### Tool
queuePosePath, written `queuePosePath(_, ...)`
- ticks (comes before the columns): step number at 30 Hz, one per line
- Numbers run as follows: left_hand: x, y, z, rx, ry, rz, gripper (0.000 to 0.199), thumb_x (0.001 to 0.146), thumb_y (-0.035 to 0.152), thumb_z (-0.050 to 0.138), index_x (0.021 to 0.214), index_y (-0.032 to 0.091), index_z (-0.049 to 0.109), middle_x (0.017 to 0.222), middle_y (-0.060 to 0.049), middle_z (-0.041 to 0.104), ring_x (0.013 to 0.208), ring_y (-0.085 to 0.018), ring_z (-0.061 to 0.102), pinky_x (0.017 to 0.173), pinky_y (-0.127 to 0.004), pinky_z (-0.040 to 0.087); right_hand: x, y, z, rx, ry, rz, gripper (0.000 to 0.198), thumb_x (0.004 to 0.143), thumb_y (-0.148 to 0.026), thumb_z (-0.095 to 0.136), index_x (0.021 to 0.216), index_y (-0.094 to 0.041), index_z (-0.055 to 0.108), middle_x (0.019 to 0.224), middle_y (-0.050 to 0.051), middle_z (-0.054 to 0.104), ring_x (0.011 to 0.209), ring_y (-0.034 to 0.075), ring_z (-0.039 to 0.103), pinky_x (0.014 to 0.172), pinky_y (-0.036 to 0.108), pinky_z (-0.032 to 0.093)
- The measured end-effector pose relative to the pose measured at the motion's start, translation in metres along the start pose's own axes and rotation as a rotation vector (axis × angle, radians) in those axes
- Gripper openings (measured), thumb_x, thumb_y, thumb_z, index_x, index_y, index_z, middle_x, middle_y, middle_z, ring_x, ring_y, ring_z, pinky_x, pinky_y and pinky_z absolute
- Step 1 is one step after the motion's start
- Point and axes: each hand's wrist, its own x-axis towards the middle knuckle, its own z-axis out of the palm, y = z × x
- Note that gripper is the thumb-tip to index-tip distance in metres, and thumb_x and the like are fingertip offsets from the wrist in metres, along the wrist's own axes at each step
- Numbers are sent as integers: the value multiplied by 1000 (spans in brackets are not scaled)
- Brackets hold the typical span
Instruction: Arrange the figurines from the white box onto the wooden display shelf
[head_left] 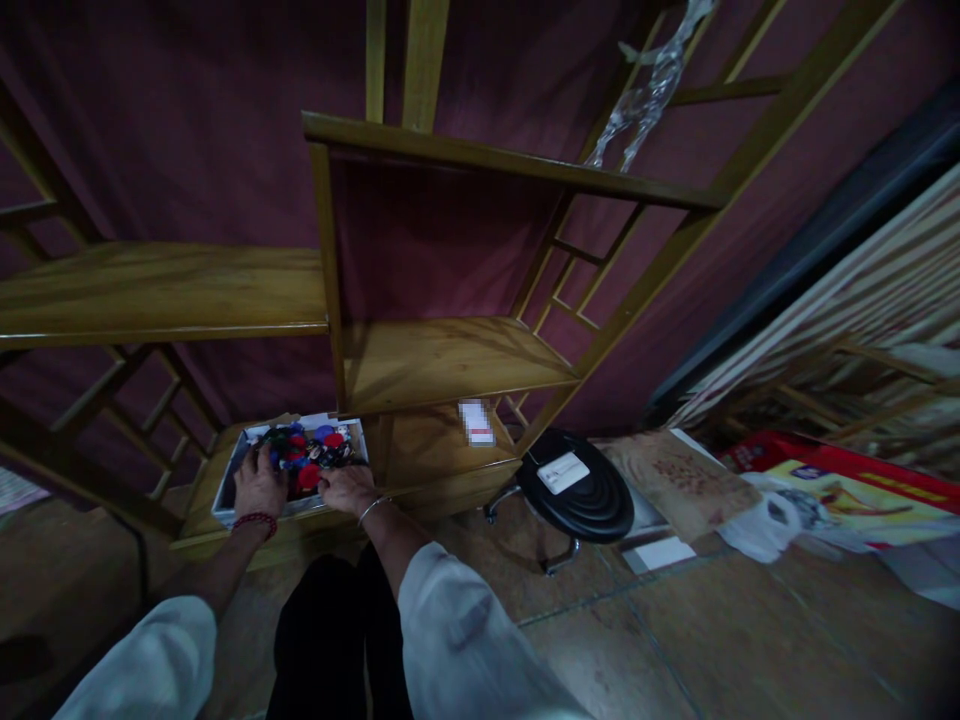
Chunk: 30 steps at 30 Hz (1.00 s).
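Observation:
A shallow white box [225, 505] sits on the lowest wooden shelf at the left. It is filled with a jumble of small round pieces [307, 476] in red, blue, black and green; their exact kind is too small to make out. My left hand [260, 485], with a red bead bracelet, lies over the left part of the box, its fingers apart on the pieces. At the box's front right, my right hand [349, 489], wearing a silver bangle, has its fingers bent together beside a red piece. What lies between those fingers is hidden.
Wooden shelves [450, 360] rise before me against a dark red wall. A blurred white and red packet [476, 422] lies on the low shelf. A black round stool [577, 490] bears a white card [562, 473]. Flat boards [675, 485] and a plastic bag [761, 525] lie rightward.

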Motion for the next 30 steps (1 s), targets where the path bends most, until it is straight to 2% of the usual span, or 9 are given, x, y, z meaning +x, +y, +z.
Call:
queuePosePath(5,2,2,-4,-129,-90,-150,50,77,34,43,124,19,36,127,-16,32,109,-29,43,86,-40,38,-1,0,-1,2,5,-4,34,80,-36,32,103,-32,57,100,0,64,91,19,57,75,33,43)
queuePosePath(11,5,6,-11,-144,-97,-337,46,78,39,40,119,18,41,114,-17,40,89,-27,56,75,-39,43,-2,-1,-2,10,1,14,35,80,-37,34,107,-34,54,100,-2,63,91,18,58,75,32,43)
queuePosePath(15,9,5,-14,-102,-184,-304,43,81,34,35,121,20,39,104,-15,51,87,-27,57,74,-38,42,-3,-2,-2,1,8,19,35,80,-36,33,110,-35,53,102,-2,63,93,17,57,77,32,43)
queuePosePath(18,12,3,-14,-81,-211,-266,42,82,28,33,124,23,39,105,-14,54,87,-26,57,72,-37,43,-4,-3,-4,-1,-1,20,36,80,-35,32,111,-35,52,104,-2,62,94,17,56,79,33,42)
queuePosePath(25,17,-10,0,-179,-46,-214,38,78,18,39,115,19,50,98,-12,60,88,-26,56,72,-36,43,-4,-3,-5,18,12,27,35,80,-36,34,109,-35,54,101,-2,63,94,16,57,79,32,42)
queuePosePath(30,17,-10,0,-226,7,-182,38,80,18,37,117,17,48,100,-10,59,88,-26,55,72,-36,42,-5,-3,-6,22,11,32,35,79,-35,35,108,-34,54,100,-1,64,92,18,58,78,32,43)
